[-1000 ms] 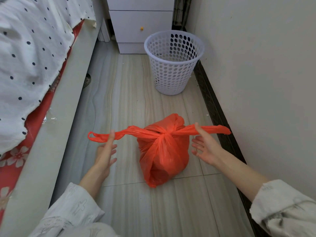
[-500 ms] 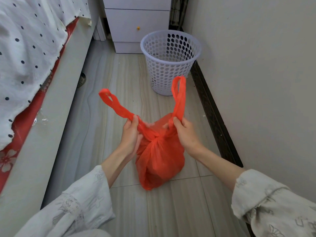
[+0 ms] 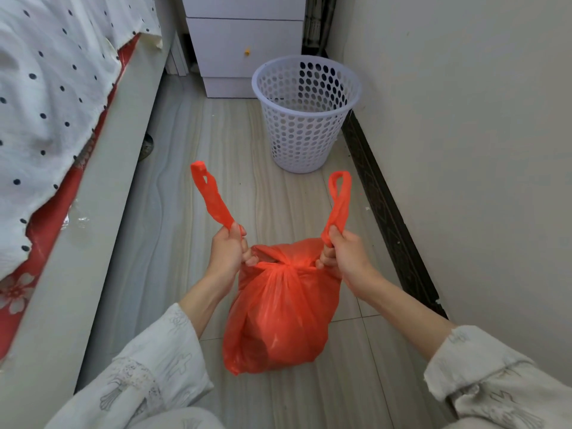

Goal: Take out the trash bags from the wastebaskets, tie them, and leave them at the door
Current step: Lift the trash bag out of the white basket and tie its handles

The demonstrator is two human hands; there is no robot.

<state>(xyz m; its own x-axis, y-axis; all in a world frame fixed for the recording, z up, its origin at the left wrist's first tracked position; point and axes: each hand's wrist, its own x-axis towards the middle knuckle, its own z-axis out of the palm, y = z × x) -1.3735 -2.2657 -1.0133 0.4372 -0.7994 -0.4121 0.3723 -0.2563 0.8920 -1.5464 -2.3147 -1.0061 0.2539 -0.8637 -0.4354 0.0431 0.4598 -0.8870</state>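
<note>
An orange trash bag (image 3: 278, 317) stands full on the tiled floor in front of me, its neck gathered into one knot at the top. My left hand (image 3: 227, 255) grips the left handle strip just beside the knot, and the strip's loop sticks up above the fist. My right hand (image 3: 343, 258) grips the right handle strip the same way, its loop also pointing up. Farther back stands a white perforated wastebasket (image 3: 306, 119) with no bag in it, close to the right wall.
A bed with a dotted white sheet (image 3: 46, 103) and red mattress cover runs along the left. A white drawer cabinet (image 3: 244, 44) closes the far end. The wall and dark baseboard (image 3: 387, 205) bound the right side of the narrow floor strip.
A second ago the handles were pulled flat out to the sides with my hands open under them. Both hands have since closed on the strips near the knot, and the loops now stand upward and apart.
</note>
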